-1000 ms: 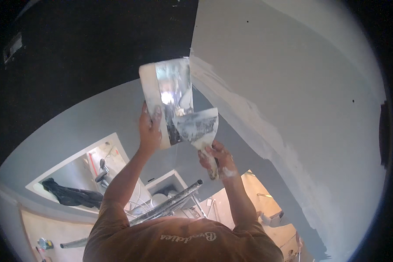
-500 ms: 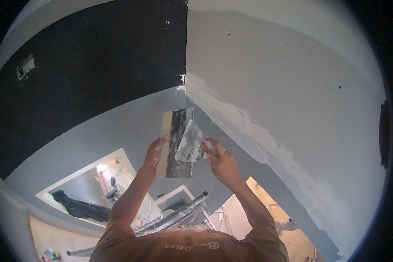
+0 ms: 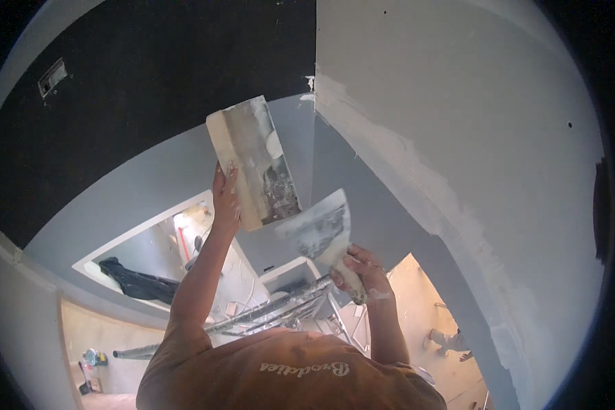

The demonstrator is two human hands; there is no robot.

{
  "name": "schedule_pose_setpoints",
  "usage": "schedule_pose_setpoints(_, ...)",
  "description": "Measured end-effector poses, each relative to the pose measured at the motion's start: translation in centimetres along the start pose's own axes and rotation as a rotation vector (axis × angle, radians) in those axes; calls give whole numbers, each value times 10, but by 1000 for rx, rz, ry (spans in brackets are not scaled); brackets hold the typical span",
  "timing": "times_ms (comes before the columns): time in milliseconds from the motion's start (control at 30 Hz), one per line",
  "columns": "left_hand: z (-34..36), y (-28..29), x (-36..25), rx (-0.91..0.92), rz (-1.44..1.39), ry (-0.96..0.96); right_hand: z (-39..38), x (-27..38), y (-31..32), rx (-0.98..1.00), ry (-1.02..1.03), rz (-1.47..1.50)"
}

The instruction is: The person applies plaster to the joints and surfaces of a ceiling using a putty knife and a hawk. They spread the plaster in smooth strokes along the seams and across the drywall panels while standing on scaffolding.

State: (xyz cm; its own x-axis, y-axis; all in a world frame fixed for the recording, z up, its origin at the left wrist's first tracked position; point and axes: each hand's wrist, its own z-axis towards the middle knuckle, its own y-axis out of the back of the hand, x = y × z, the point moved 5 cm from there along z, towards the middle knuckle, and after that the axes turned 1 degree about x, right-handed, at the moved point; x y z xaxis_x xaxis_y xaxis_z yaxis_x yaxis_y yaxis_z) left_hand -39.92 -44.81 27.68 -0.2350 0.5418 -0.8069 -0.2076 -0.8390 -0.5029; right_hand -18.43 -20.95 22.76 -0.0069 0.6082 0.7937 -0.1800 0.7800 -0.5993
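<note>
My left hand (image 3: 225, 198) is closed on a wide steel taping knife (image 3: 277, 178) with a pale back strip, held raised and smeared with white compound. My right hand (image 3: 359, 266) grips a smaller putty knife (image 3: 321, 225) by its pale, smeared handle, its blade lower and to the right of the wide knife, apart from it. Beyond the tools is a corner where a black band (image 3: 150, 82) and grey-blue wall (image 3: 116, 191) meet a light grey panel (image 3: 451, 96). A streaky white band of compound (image 3: 410, 178) runs along the seam on the right.
Below are metal scaffold tubes (image 3: 280, 301), a white-framed opening (image 3: 126, 236) with dark cloth (image 3: 133, 280), a smaller framed recess (image 3: 283, 268) and a can (image 3: 96, 357) on the lower floor. Another person's legs (image 3: 444, 340) show at the lower right. An electrical box (image 3: 52, 78) sits in the black band.
Half a second ago the small blade lay over the wide knife. The two are now apart: the wide knife has moved up and left, the small one toward the right.
</note>
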Motion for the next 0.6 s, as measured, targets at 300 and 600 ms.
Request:
schedule_pose_setpoints(300, -18, -4, -1, 210, 380, -15, 2, -15, 9, 48, -179, -284)
schedule_pose_setpoints(600, -71, -25, 3, 364, 585, -97, 10, -26, 15, 72, -180, -303)
